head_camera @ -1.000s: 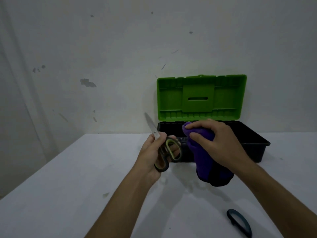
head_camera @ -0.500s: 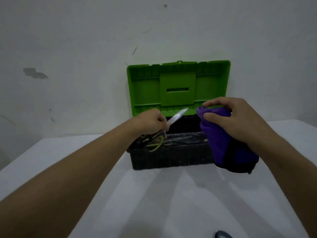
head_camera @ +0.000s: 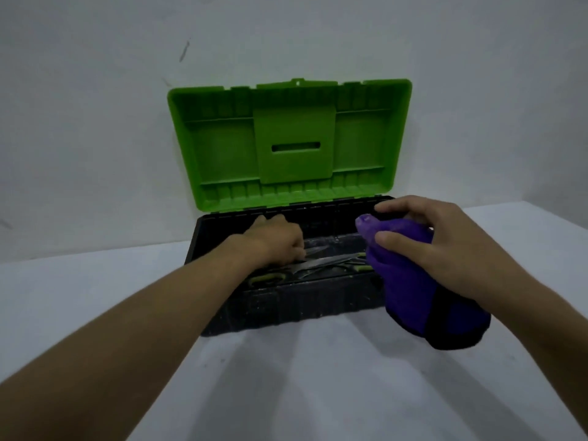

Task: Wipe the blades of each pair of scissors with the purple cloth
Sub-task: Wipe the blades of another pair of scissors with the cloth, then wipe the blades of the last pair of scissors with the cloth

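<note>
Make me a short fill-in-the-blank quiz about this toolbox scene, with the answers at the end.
1. The toolbox lid is the colour ____.
2. The cloth is held by the ____ hand.
3. The left hand reaches into the ____ toolbox base.
4. The toolbox stands on a ____ table.

Answers: green; right; black; white

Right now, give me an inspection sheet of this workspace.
Surface: white table, toolbox standing at its far edge.
Job's things: purple cloth bunched in the right hand; scissors lying inside the black toolbox, green lid open.
Clutter: nothing seen.
Hands: left hand down inside the toolbox on the scissors, grip cannot be told; right hand grips the cloth.
Cables: nothing seen.
Surroundings: pale scuffed wall behind.
</note>
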`<state>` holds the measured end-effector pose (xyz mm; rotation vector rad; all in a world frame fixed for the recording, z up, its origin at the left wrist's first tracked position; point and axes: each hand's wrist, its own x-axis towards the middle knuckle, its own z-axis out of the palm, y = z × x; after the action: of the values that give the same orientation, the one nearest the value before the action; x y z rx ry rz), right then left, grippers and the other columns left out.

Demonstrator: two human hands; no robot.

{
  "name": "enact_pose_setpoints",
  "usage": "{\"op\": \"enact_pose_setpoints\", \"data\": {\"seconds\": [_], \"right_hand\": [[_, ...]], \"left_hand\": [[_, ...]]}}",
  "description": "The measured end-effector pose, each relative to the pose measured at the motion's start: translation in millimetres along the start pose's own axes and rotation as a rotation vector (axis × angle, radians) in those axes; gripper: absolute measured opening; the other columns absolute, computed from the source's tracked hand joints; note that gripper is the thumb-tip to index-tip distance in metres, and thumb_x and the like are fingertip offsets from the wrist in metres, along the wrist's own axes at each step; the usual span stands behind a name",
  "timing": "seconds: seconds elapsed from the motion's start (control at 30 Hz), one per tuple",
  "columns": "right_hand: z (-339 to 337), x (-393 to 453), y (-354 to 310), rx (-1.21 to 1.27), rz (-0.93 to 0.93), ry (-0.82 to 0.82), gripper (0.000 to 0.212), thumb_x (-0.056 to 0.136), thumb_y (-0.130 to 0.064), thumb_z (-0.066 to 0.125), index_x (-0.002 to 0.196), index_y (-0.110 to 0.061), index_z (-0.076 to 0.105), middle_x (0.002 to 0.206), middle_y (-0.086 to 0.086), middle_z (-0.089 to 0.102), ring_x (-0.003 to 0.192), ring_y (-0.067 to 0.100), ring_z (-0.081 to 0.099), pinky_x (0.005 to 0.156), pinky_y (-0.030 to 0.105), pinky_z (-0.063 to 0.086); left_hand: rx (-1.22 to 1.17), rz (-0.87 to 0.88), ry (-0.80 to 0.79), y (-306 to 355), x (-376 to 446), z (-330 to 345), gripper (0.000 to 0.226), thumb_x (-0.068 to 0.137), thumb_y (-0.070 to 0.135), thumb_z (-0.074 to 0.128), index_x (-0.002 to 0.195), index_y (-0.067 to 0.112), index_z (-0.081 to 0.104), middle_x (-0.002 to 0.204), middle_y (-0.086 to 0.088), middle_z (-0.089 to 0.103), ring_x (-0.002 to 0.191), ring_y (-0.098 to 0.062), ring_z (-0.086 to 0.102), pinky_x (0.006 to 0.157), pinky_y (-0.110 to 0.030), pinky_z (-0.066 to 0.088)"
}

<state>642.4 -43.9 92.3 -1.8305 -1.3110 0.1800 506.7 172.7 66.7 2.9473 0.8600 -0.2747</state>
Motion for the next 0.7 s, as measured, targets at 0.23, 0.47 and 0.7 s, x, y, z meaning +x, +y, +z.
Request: {"op": "enact_pose_setpoints", "data": {"seconds": [0.23,0.47,0.7], "right_hand": [[-13,-45,-10,0.057,0.122,-0.041,0.013,0.094,-0.036,0.056,0.100,-0.038,0.067,0.088,-0.010,0.070,0.077,0.006,0.064,0.061,0.021,0.045],[-13,-123,-12,0.190,0.274,-0.006,0.015,0.096,-0.037,0.055,0.096,-0.030,0.069,0.087,-0.002,0.073,0.079,0.020,0.068,0.066,0.035,0.054],[-16,-169,-8,-0.202,0.134,0.091,0.021,0.098,-0.044,0.045,0.105,-0.029,0.057,0.093,-0.008,0.062,0.079,0.006,0.056,0.068,0.030,0.049]], "left_hand": [[-0.084,0.102,0.683,48,-84,6,0.019,0.095,0.036,0.057,0.097,0.026,0.073,0.095,0.005,0.071,0.094,-0.020,0.062,0.076,-0.036,0.049],[-0.401,0.012,0.524,100,-186,38,0.033,0.087,0.060,0.055,0.078,0.030,0.065,0.073,0.014,0.064,0.069,-0.006,0.060,0.065,-0.030,0.052],[-0.272,0.037,0.001,136,-259,68,0.059,0.077,0.076,0.054,0.121,0.036,0.056,0.109,0.015,0.060,0.091,-0.007,0.056,0.080,-0.029,0.051]]}}
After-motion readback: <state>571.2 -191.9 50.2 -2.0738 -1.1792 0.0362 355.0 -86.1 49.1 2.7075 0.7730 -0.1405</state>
